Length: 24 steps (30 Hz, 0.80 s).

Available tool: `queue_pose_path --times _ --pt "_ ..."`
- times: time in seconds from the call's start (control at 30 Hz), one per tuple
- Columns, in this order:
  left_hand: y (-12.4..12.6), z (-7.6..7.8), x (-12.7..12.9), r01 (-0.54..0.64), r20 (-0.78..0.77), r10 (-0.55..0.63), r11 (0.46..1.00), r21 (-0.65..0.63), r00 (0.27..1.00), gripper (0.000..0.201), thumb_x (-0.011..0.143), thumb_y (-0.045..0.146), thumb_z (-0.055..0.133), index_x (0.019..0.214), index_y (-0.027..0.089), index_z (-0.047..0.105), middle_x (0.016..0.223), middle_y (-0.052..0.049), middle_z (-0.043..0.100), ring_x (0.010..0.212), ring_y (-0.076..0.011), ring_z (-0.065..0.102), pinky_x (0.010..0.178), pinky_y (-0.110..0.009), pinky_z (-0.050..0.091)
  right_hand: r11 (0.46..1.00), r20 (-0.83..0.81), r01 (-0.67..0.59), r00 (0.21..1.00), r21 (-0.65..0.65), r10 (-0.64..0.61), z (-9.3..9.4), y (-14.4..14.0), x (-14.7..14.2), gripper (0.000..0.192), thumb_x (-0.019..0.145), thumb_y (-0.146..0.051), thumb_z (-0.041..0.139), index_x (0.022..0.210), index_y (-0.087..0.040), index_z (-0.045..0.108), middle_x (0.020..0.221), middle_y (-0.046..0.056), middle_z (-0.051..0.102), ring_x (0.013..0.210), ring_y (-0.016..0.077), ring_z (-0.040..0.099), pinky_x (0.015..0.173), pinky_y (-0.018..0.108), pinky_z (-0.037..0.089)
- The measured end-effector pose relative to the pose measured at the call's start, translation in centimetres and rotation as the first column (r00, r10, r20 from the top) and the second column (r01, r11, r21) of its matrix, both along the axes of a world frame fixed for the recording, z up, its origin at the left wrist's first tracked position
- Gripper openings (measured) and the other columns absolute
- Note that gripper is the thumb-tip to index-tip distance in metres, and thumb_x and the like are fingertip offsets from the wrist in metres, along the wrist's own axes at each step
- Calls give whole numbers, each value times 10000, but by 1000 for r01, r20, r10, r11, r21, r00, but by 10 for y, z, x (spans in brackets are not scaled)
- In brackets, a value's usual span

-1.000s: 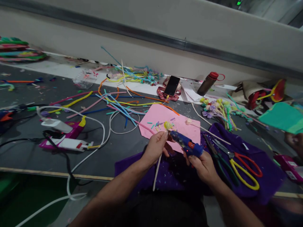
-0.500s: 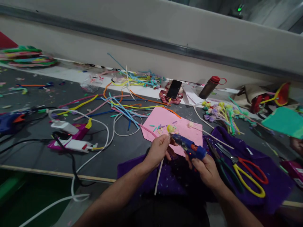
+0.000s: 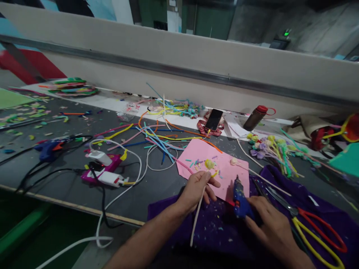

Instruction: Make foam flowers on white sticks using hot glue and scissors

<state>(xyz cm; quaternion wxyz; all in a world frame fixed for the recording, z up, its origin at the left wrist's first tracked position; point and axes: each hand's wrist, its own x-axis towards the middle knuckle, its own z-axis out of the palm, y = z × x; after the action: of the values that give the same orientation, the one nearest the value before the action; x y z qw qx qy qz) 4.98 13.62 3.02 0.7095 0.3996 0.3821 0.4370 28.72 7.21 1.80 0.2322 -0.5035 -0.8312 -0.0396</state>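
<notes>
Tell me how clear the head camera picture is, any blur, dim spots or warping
Head view: dim, even light, no hard glare; the left hand holding the white stem is fairly sharp, while the right hand on the blue glue gun is slightly soft; wide-lens warping bows the wall rail, and the red and yellow scissors stretch towards the corner.

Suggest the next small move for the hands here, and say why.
Probably let the right hand release the blue glue gun, which stands nozzle-up on the purple cloth, away from the yellow flower. The left hand holds its white stem, so pressing the flower seems next.
</notes>
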Motion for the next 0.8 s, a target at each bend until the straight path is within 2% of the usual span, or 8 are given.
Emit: queue_pose_path --times 0.13,0.23,0.3,0.4,0.53,0.6,0.67,0.8 --pt "-1 0 0 6 8 -6 1000 -17 1000 411 774 523 470 764 115 513 861 -110 661 373 -70 549 273 -149 306 999 105 38 994 7 -39 -18 -2 2 324 763 -344 567 1040 -177 556 942 97 626 832 232 634 663 320 528" --pt "0 0 -1 20 18 -19 1000 -18 1000 410 780 519 463 752 113 520 838 -106 665 373 -67 547 276 -147 306 999 131 25 991 -21 -22 -20 -1 0 340 776 -350 562 1064 -171 555 963 108 616 828 230 631 658 318 527" --pt "0 1 -2 27 23 -27 999 -21 999 407 783 510 463 735 111 528 805 -100 667 370 -63 542 277 -144 306 999 123 11 992 -39 -7 -13 -1 -1 349 777 -364 572 1067 -170 563 989 114 607 840 230 624 671 322 523" --pt "1 2 -2 31 27 -30 999 -38 999 387 784 484 476 709 109 533 757 -87 663 373 -64 542 277 -140 308 998 34 -2 999 -56 4 11 1 -5 265 796 -305 577 1034 -192 590 994 100 608 839 209 616 678 311 511" --pt "3 3 0 117 32 -115 988 -104 993 339 777 450 507 702 119 512 678 -61 646 343 -72 525 262 -139 302 980 -228 -136 968 -147 100 51 15 -23 160 840 -196 514 978 -199 596 862 69 634 791 170 605 656 280 490" --pt "2 3 2 160 26 -158 982 -102 987 341 783 448 501 703 117 515 661 -61 643 340 -74 524 260 -136 304 966 -288 -202 946 -161 150 63 27 -36 139 837 -195 518 958 -199 586 803 54 636 723 157 593 613 272 476" --pt "1 3 2 191 31 -189 976 -102 981 344 791 445 492 701 114 524 652 -61 644 338 -71 522 260 -130 303 955 -321 -258 926 -149 200 67 41 -47 154 837 -197 523 983 -194 572 815 51 632 703 143 583 605 261 469" --pt "1 5 -1 237 69 -229 956 -172 971 329 791 434 498 695 121 535 609 -46 643 331 -72 520 261 -128 311 919 -336 -371 889 -132 310 60 62 -61 185 842 -204 520 1022 -192 563 900 66 616 796 143 585 656 256 477"
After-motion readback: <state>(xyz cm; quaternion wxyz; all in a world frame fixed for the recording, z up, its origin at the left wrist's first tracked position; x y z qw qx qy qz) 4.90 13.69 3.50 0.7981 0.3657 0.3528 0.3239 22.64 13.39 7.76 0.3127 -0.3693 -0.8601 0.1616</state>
